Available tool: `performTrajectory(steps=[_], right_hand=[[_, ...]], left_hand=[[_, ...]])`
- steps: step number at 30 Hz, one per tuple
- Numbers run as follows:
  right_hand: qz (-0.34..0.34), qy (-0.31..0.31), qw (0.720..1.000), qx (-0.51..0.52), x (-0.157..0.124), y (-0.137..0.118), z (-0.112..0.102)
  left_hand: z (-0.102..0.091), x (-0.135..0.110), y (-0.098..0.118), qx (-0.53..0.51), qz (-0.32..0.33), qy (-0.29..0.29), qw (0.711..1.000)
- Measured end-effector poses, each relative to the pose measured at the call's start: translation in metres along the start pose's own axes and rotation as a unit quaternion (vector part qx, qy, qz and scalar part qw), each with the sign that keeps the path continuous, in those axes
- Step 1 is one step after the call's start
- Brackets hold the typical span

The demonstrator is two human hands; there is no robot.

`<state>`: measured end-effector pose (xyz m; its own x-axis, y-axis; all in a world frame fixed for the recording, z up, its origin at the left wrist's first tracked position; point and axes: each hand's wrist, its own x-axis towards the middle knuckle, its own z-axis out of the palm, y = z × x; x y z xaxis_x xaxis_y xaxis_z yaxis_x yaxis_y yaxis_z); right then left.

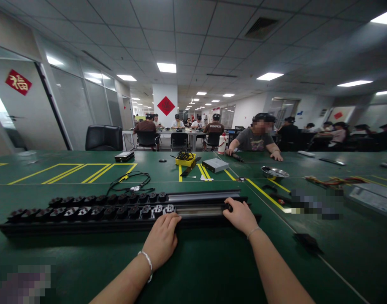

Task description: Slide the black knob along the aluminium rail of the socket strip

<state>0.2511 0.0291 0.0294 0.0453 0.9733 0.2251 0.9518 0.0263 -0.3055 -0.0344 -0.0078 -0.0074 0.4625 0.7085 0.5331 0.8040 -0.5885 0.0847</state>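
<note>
Forearms (125, 280) cross the green table (209, 270), the right hand (242, 216) pinching a small black piece (228, 207) at the right end of the front track (199, 211), the left hand (161, 237) against that track (gripping or merely resting, cannot tell). Lined with black modules (110, 212), it and the rear track (202, 196) roughly parallel the table's far edge, beyond which are a black chair (104, 138), a grey-shirted person (255, 141) and a white pillar (165, 90).
</note>
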Motion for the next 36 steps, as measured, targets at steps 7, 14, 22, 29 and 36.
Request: performTrajectory(steps=[7,14,22,29,36], right_hand=[[-0.010,0.002,1.000,0.000,0.0003,0.0005,0.0001],[-0.008,0.007,1.000,0.006,-0.0003,0.0015,0.0018],[-0.004,-0.006,1.000,0.010,0.0002,0.0028,0.0016],[-0.006,-0.006,1.000,0.010,-0.0002,0.0006,-0.0009],[-0.013,0.004,1.000,0.003,0.0007,0.0031,0.0016]], left_hand=[[-0.0026,0.0011,0.0014,0.000,-0.003,0.004,1.000],[-0.0025,0.0007,0.0007,-0.003,-0.003,-0.002,1.000],[-0.0019,0.0004,0.0005,-0.012,-0.006,-0.006,1.000],[-0.0030,0.0004,0.0012,-0.016,-0.008,-0.007,1.000],[-0.0007,0.0002,0.0005,-0.012,-0.003,-0.003,1.000]])
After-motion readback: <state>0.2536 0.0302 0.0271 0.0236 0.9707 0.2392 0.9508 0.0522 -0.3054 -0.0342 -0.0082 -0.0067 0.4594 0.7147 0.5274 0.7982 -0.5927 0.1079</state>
